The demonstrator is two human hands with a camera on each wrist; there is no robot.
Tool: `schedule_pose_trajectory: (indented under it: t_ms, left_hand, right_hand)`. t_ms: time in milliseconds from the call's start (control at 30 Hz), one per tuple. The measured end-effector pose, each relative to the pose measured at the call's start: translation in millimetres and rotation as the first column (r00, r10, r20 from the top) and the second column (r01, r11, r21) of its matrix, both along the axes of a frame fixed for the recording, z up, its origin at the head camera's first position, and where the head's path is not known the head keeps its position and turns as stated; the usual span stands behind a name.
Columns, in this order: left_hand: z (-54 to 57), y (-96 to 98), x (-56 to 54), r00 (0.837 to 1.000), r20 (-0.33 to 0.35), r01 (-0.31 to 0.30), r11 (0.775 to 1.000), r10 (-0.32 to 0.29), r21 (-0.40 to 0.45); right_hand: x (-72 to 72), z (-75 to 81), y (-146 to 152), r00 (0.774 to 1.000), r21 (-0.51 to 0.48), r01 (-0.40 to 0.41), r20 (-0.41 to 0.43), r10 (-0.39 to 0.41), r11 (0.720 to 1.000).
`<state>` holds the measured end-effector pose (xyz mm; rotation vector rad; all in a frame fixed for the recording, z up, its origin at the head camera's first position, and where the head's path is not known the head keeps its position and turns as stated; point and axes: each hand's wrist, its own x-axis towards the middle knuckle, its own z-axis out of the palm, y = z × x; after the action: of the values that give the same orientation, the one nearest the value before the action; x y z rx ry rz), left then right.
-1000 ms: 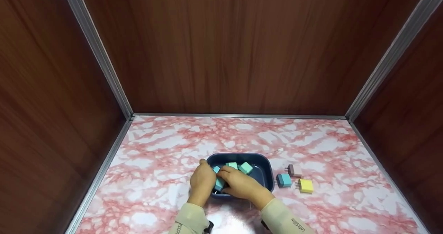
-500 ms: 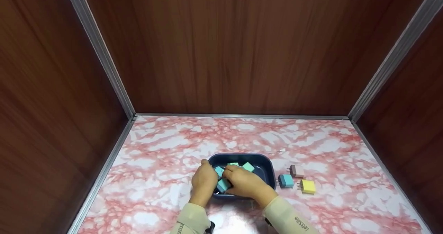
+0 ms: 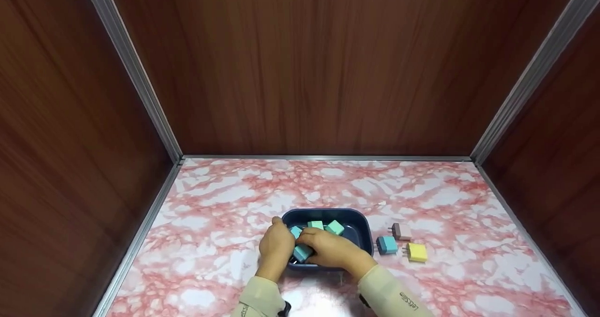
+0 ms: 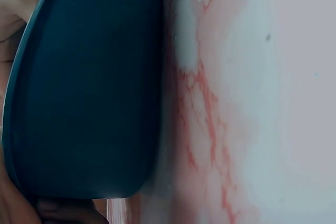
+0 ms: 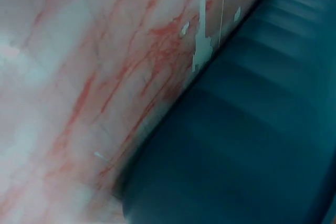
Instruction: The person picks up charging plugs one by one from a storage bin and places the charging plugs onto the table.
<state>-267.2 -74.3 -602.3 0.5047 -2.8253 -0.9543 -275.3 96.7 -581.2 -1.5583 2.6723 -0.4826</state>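
Observation:
A dark blue rectangular tray [image 3: 360,232] holds several plug adapters. At its left end my left hand [image 3: 276,246] grips the rim; in the left wrist view, fingers [image 4: 68,211] show under the tray wall [image 4: 94,87]. My right hand [image 3: 330,249] reaches over the front rim and pinches a teal plug adapter [image 3: 302,252] between thumb and fingers, low inside the tray. Beside that adapter lies another blue adapter [image 3: 296,231], partly hidden by the hands. Two mint-green adapters [image 3: 335,228] sit behind the right hand. The right wrist view has only the tray's outer wall [image 5: 236,119] and tabletop.
Right of the tray, a blue adapter [image 3: 387,245], a yellow adapter [image 3: 416,252] and a pinkish adapter [image 3: 401,231] lie with prongs pointing left. The red-and-white marbled table [image 3: 225,190] is enclosed by brown wood-grain panels [image 3: 300,73] with metal edging.
The teal adapter in my right hand has shifted slightly and changed its tilt inside the tray. My left hand stays on the tray's left end. The head view has moved a little.

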Motion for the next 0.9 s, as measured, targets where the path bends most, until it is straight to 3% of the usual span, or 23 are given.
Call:
schedule_pose_trajectory:
  t_ms: [400, 667, 900]
  left_hand:
    - [-0.5, -0.7, 0.1, 1.000, 0.016, -0.002, 1.000, 0.002, 0.001]
    - [0.2, 0.2, 0.5, 1.000, -0.022, 0.004, 1.000, -0.004, 0.001]
    - [-0.1, -0.1, 0.9, 1.000, -0.015, -0.005, 1.000, 0.004, -0.012]
  right_hand:
    - [-0.7, 1.6, 0.8, 0.999, -0.013, 0.012, 0.036, -0.011, 1.000]
    - [-3.3, 13.0, 15.9, 0.987, -0.028, 0.149, 0.073, -0.146, 0.988]
    - [-3.1, 18.3, 30.9, 0.982, -0.005, 0.189, 0.019, -0.188, 0.982]
